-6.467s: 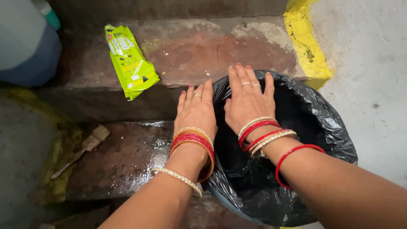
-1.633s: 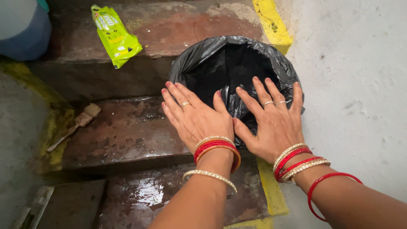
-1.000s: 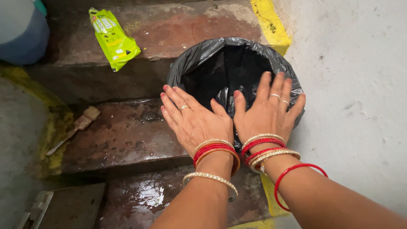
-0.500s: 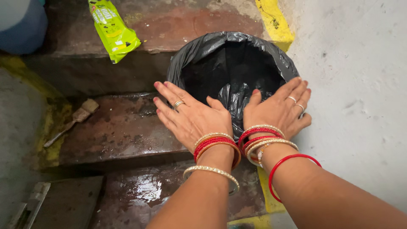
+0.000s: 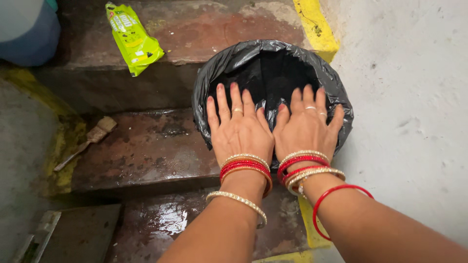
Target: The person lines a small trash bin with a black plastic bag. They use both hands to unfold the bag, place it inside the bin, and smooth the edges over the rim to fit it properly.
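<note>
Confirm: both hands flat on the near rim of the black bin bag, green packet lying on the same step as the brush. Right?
Not quite. The head view shows the green packet on the upper step, one above the brush. The rest holds: left hand and right hand lie flat, side by side, on the near rim of the black bin bag.

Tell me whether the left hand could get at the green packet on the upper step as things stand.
Probably yes. The left hand lies flat on the black bag's near rim, holding nothing, and the green packet lies uncovered on the upper step, with only bare, wet step between.
</note>
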